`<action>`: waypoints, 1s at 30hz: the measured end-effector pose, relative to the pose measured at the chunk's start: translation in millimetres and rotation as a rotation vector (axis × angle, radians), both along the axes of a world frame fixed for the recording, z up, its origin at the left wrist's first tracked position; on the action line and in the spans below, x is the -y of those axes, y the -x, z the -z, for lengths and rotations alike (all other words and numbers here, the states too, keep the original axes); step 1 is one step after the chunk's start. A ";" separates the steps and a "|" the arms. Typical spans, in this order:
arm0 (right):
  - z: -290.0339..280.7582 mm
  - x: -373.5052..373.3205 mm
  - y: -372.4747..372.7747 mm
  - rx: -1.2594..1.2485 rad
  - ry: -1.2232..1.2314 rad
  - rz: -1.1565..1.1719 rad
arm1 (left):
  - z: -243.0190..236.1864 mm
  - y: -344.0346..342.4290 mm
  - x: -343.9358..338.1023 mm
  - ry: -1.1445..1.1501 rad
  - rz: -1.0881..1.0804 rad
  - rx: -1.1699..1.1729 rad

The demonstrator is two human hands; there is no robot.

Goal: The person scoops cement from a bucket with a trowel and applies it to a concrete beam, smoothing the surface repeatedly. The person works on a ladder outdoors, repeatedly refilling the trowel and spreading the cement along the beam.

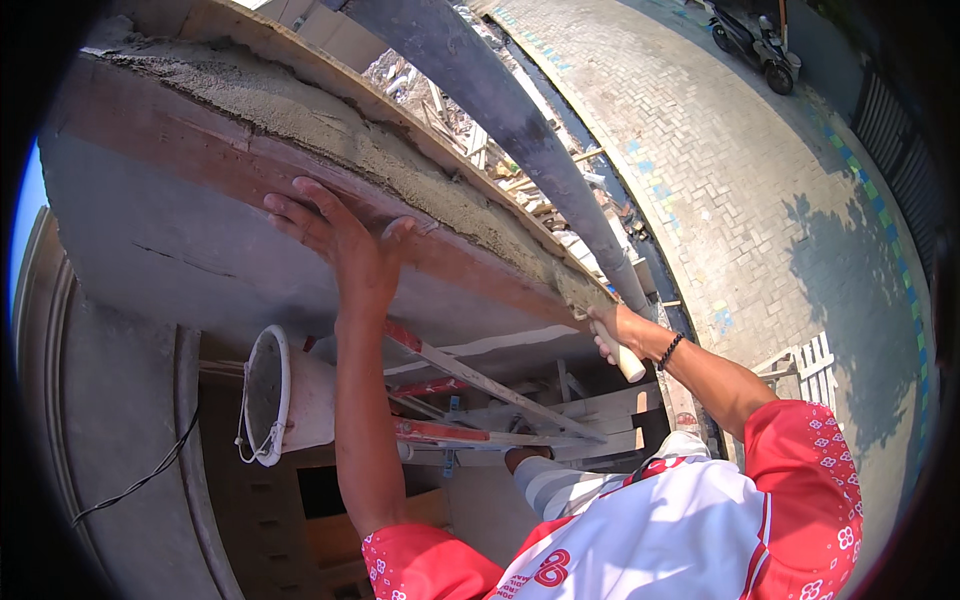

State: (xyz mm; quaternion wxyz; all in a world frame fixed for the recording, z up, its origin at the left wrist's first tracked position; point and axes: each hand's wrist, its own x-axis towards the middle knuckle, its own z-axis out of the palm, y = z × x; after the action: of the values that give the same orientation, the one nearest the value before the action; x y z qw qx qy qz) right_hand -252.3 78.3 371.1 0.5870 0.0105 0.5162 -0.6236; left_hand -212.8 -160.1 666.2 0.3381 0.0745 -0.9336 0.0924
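My left hand (345, 240) reaches up with its fingers spread flat against a reddish-brown board (470, 268) along the edge of a grey slab. Nothing is gripped in it. Wet grey mortar (330, 125) fills a strip between this board and a thinner wooden board (400, 110) on the outer side. At the right end of the strip, my right hand (622, 330) is closed around the cream handle (630, 362) of what looks like a trowel. Its blade is mostly hidden at the mortar's edge.
A white bucket (310, 400) hangs or stands below, left of my left forearm. Red and grey ladder or scaffold bars (450, 432) and planks lie beneath me. A thick dark pole (520, 130) slants past the boards. Beyond are rubble, a paved lane (690, 180) and a parked motorbike (755, 45).
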 end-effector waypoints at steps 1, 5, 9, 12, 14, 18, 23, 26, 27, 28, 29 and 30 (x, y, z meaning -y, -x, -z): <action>-19.2 5.4 11.4 0.036 0.057 0.010 | 0.4 -1.2 -0.2 0.011 0.005 0.000; -117.9 28.8 43.8 -0.014 0.197 -0.003 | 1.3 2.8 -0.6 0.040 0.001 -0.016; -203.6 42.9 69.4 -0.190 0.307 0.006 | 3.4 7.5 -0.1 -0.019 0.017 -0.019; -244.9 40.0 81.6 -0.352 0.314 -0.073 | 2.2 5.6 5.0 -0.009 0.097 -0.050; -253.6 34.7 95.3 -0.282 0.359 -0.117 | 1.3 8.2 2.8 0.000 0.147 -0.067; -286.7 13.8 85.5 -0.454 0.457 -0.106 | 6.9 4.3 10.4 0.047 0.143 -0.098; -267.1 -9.1 79.5 -0.698 0.363 -0.055 | 4.8 5.0 4.3 -0.055 0.074 -0.039; -225.9 -7.9 76.6 -0.740 0.176 -0.073 | 2.1 4.8 0.0 -0.082 0.012 -0.013; -215.5 -3.2 79.1 -0.730 0.152 -0.098 | 0.2 3.0 -2.6 -0.084 -0.019 -0.006; -202.9 0.3 82.6 -0.718 0.123 -0.117 | -1.2 3.4 -7.0 -0.088 -0.044 0.004; -188.4 5.2 88.0 -0.734 0.102 -0.119 | -1.1 4.3 -10.7 -0.091 -0.067 0.015; -173.2 11.2 95.3 -0.749 0.080 -0.120 | -0.1 5.1 -12.9 -0.090 -0.055 0.016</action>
State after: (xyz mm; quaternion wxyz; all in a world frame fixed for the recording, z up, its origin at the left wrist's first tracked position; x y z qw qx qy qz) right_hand -347.6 67.1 544.3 0.3932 -0.2714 0.6700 -0.5682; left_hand -217.9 -147.2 666.3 0.3243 0.1145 -0.9371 0.0602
